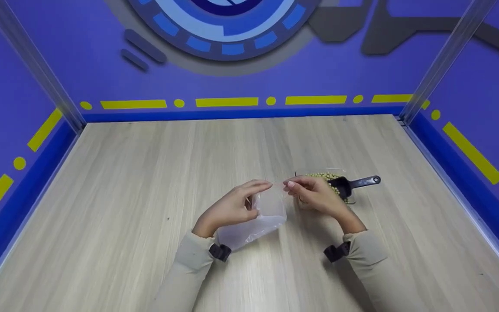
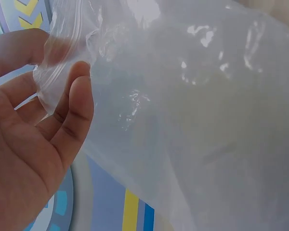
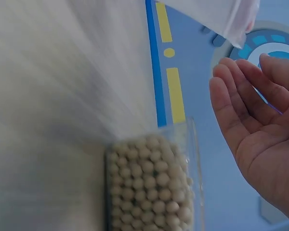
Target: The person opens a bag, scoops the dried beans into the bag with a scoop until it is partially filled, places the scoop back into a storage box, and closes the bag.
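A clear plastic zip bag point(image 1: 254, 232) hangs from my left hand point(image 1: 234, 206), which grips it near its zip edge. In the left wrist view the bag point(image 2: 192, 110) fills most of the picture, and the left hand point(image 2: 43, 110) has its fingers at the ridged edge. My right hand point(image 1: 316, 195) is just right of the bag's upper corner, thumb and forefinger close together. From the right wrist, a gap shows between the bag's corner point(image 3: 238, 29) and the right hand point(image 3: 260, 110), whose fingers are loosely bent with nothing between them.
Behind the right hand stands a clear box point(image 3: 197, 168) of small round pale beans point(image 3: 149, 187). A black scoop point(image 1: 364, 181) lies in the box, its handle pointing right. Blue printed walls point(image 1: 241, 82) enclose the wooden table point(image 1: 115, 208) at the back and sides.
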Motion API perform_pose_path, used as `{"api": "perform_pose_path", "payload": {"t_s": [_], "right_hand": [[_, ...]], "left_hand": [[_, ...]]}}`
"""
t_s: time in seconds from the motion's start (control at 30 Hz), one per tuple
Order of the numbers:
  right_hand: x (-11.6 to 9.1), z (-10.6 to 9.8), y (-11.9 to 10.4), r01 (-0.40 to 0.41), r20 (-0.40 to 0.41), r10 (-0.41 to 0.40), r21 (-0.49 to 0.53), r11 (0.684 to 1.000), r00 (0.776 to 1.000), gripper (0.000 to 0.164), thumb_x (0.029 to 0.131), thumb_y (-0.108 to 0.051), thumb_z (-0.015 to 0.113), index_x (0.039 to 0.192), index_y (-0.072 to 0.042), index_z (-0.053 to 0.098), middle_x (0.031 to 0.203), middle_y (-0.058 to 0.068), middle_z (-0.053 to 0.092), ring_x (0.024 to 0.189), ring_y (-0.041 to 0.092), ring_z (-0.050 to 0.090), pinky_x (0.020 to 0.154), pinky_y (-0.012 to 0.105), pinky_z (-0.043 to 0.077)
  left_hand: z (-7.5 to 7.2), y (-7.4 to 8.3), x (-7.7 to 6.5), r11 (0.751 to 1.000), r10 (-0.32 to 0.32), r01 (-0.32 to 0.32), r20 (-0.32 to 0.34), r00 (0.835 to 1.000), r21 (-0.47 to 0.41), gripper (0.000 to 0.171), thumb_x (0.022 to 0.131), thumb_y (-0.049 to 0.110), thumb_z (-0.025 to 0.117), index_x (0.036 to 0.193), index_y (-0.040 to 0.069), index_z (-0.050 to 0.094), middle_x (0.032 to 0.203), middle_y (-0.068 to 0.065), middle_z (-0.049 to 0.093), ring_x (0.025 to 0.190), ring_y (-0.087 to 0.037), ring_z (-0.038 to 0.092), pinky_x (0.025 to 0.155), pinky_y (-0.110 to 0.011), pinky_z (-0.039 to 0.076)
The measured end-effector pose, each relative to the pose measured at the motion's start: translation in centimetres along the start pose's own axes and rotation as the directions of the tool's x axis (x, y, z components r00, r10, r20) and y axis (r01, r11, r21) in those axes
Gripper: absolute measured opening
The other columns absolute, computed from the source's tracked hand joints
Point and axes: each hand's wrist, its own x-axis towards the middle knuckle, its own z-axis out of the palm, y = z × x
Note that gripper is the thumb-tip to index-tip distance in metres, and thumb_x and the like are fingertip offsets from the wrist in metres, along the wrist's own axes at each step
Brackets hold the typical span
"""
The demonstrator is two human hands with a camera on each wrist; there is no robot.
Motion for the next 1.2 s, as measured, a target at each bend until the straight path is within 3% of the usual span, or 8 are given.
{"api": "perform_pose_path", "payload": {"t_s": [0.13, 0.27, 0.43, 0.57, 0.67, 0.8, 0.93, 1.2], "right_hand": [[-0.2, -1.5, -0.1, 0.081, -0.027, -0.088, -0.184, 0.980, 0.996, 0.032, 0.098, -0.022, 0.055, 0.117, 0.001, 0.067, 0.113, 0.014, 0.070, 0.105, 0.028, 0.065, 0.089, 0.034, 0.052], [-0.6, -3.4, -0.3, 0.144, -0.042, -0.170, -0.358, 0.922, 0.984, 0.030, 0.096, -0.021, 0.058, 0.117, -0.002, 0.068, 0.118, 0.013, 0.068, 0.113, 0.031, 0.061, 0.096, 0.046, 0.048], [-1.1, -6.3, 0.1, 0.193, -0.019, -0.248, -0.569, 0.799, 0.969, 0.029, 0.092, -0.014, 0.062, 0.117, 0.000, 0.066, 0.118, 0.018, 0.066, 0.114, 0.035, 0.058, 0.097, 0.049, 0.045], [-1.6, -8.5, 0.7, 0.189, 0.002, -0.261, -0.695, 0.694, 0.965, 0.028, 0.091, -0.011, 0.064, 0.116, 0.001, 0.066, 0.116, 0.020, 0.065, 0.112, 0.036, 0.058, 0.094, 0.050, 0.047], [-2.1, -9.9, 1.1, 0.181, 0.037, -0.228, -0.733, 0.656, 0.973, 0.028, 0.091, -0.011, 0.064, 0.116, 0.002, 0.066, 0.116, 0.021, 0.064, 0.112, 0.037, 0.058, 0.093, 0.051, 0.047], [-2.9, -11.4, 1.7, 0.126, 0.083, -0.096, -0.734, 0.667, 0.992, 0.034, 0.093, -0.017, 0.061, 0.122, 0.002, 0.063, 0.121, 0.022, 0.060, 0.116, 0.039, 0.054, 0.095, 0.053, 0.045], [-3.5, -12.1, 2.2, 0.061, 0.121, 0.037, -0.713, 0.698, 0.992, 0.042, 0.094, -0.025, 0.060, 0.127, 0.001, 0.060, 0.123, 0.021, 0.059, 0.116, 0.038, 0.054, 0.093, 0.053, 0.046], [-3.7, -12.5, 3.0, 0.081, 0.161, 0.050, -0.712, 0.698, 0.986, 0.044, 0.089, -0.022, 0.066, 0.126, 0.002, 0.060, 0.109, 0.015, 0.062, 0.096, 0.027, 0.060, 0.080, 0.045, 0.049]], "left_hand": [[-0.1, 0.0, -0.1, 1.000, -0.016, 0.016, 0.009, 1.000, 0.000, 0.067, 0.079, -0.007, 0.057, 0.144, 0.003, 0.043, 0.149, -0.013, 0.041, 0.079, -0.011, 0.049, 0.072, -0.024, 0.049], [0.0, -0.1, -0.1, 1.000, -0.029, 0.029, 0.028, 0.999, -0.008, 0.067, 0.080, -0.008, 0.056, 0.144, 0.003, 0.042, 0.149, -0.012, 0.040, 0.078, -0.011, 0.047, 0.072, -0.024, 0.047], [0.1, -0.2, 0.0, 0.999, -0.033, 0.032, 0.040, 0.999, 0.011, 0.066, 0.080, -0.009, 0.053, 0.144, 0.002, 0.042, 0.149, -0.011, 0.041, 0.076, -0.011, 0.046, 0.071, -0.021, 0.044], [0.1, -0.2, 0.0, 0.999, -0.035, 0.033, 0.050, 0.998, 0.039, 0.065, 0.081, -0.010, 0.051, 0.144, 0.002, 0.042, 0.148, -0.012, 0.041, 0.076, -0.009, 0.045, 0.071, -0.020, 0.043], [0.1, -0.2, -0.1, 0.998, -0.042, 0.040, 0.049, 0.998, 0.041, 0.065, 0.082, -0.010, 0.051, 0.144, 0.002, 0.041, 0.148, -0.011, 0.041, 0.077, -0.008, 0.045, 0.070, -0.019, 0.043], [0.0, -0.4, -0.2, 0.998, -0.047, 0.046, 0.044, 0.998, 0.032, 0.065, 0.082, -0.010, 0.051, 0.145, 0.002, 0.040, 0.148, -0.011, 0.041, 0.076, -0.009, 0.045, 0.069, -0.020, 0.042], [0.0, -0.5, -0.3, 0.998, -0.049, 0.047, 0.044, 0.998, 0.032, 0.064, 0.083, -0.009, 0.051, 0.145, 0.002, 0.040, 0.149, -0.011, 0.040, 0.077, -0.009, 0.046, 0.071, -0.020, 0.043], [-0.2, -0.6, -0.3, 0.999, -0.042, 0.042, 0.048, 0.998, 0.012, 0.063, 0.084, -0.008, 0.051, 0.145, 0.003, 0.040, 0.149, -0.011, 0.040, 0.079, -0.011, 0.046, 0.073, -0.021, 0.044]]}}
